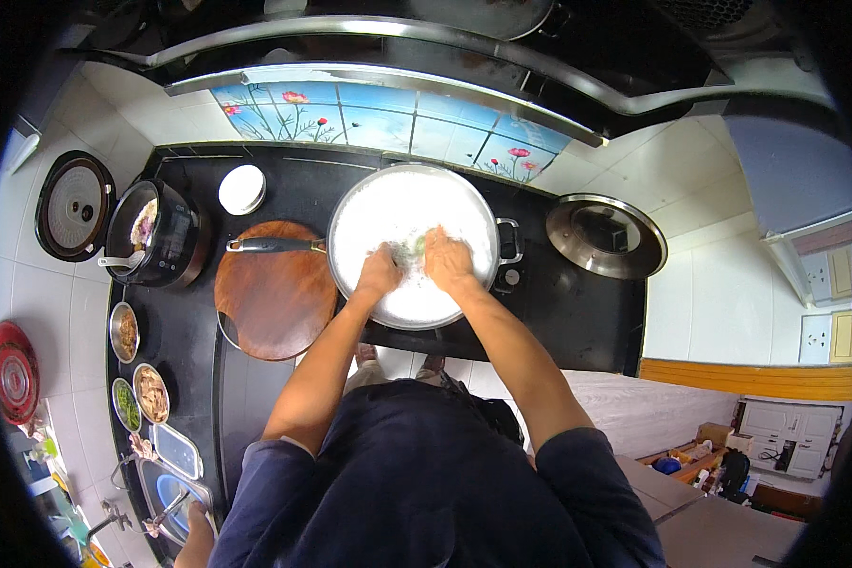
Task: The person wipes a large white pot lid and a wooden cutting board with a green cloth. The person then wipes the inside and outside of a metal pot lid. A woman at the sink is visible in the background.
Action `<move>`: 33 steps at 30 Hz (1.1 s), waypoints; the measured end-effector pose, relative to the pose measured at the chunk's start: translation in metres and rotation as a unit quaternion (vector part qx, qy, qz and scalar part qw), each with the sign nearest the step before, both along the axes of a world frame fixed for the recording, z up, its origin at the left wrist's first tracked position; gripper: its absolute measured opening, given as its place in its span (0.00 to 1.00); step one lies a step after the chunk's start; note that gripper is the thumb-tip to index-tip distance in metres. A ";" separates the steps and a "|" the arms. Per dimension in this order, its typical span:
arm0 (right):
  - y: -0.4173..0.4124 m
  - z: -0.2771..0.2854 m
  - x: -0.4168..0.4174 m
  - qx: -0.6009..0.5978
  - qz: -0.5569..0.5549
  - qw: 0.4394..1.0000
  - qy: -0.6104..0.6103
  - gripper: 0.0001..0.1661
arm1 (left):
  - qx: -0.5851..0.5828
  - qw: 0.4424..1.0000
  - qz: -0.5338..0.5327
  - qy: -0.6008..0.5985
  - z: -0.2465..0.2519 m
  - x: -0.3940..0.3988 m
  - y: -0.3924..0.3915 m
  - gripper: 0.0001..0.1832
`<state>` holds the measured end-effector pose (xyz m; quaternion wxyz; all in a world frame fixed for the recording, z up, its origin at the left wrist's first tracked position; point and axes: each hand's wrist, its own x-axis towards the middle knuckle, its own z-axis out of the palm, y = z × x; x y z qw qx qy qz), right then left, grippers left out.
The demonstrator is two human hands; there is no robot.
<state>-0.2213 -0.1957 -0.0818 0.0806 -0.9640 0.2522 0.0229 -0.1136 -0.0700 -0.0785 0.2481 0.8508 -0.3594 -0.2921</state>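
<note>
A wide, round metal pan [498, 227] with a loop handle on its right sits on the black counter in front of me. Bright white, foamy-looking content [412, 199] fills it. Inside the pan, my left hand [381, 270] is curled on the left, its fingertips down in the white. My right hand [447, 255] lies beside it with the fingers stretched forward and low. Between the two hands shows a blurred pale-green patch [420, 245], touching or very near the right fingers. Foam and glare hide whether either hand grips anything.
Left of the pan are a round wooden board [277, 305], a black handle [273, 245] across it, a white round container [242, 189] and an open rice cooker [160, 234]. Food bowls [151, 392] line the left counter. Another person's hand [197, 522] is at the sink. A lid [605, 236] leans right.
</note>
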 end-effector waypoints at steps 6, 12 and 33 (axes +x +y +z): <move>0.008 0.007 -0.003 -0.031 0.071 0.996 -0.049 0.13 | -0.096 0.965 0.129 0.209 0.008 -0.005 0.003 0.30; 0.045 0.015 0.025 0.243 -0.137 0.947 -0.161 0.15 | -0.186 0.715 0.256 0.623 0.008 -0.008 -0.014 0.34; 0.051 0.054 0.011 0.175 -0.171 0.882 -0.402 0.25 | -0.340 0.540 0.117 0.761 -0.003 -0.002 -0.038 0.21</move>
